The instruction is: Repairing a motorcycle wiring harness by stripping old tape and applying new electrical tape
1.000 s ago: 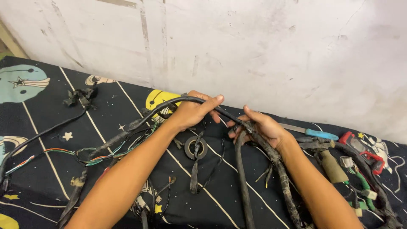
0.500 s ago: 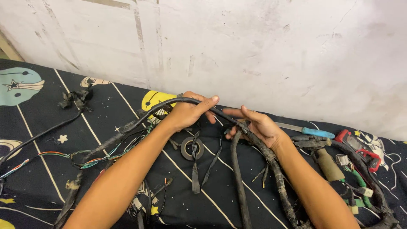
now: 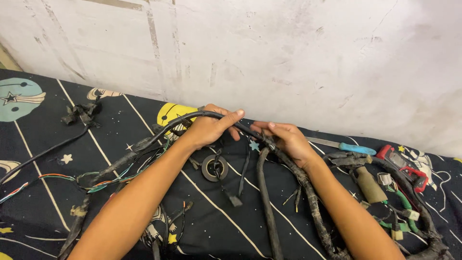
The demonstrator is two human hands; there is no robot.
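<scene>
The left hand is curling over a black wiring harness, fingers closed around its taped trunk where it is arching up off the dark space-print cloth, with the index finger lying stretched along the top of the cable. The right hand is gripping the same harness just beside it, fingers pinched shut on the junction where a thick black branch is dropping towards the near edge and a rougher taped branch is running along the right forearm. The harness is spreading across the cloth to both sides, its left end trailing loose red, green and orange wires. A roll of black tape is lying on the cloth just below the two hands. Well to the right, a blue-handled screwdriver is resting near the white wall, and red-handled pliers are sitting among connectors
</scene>
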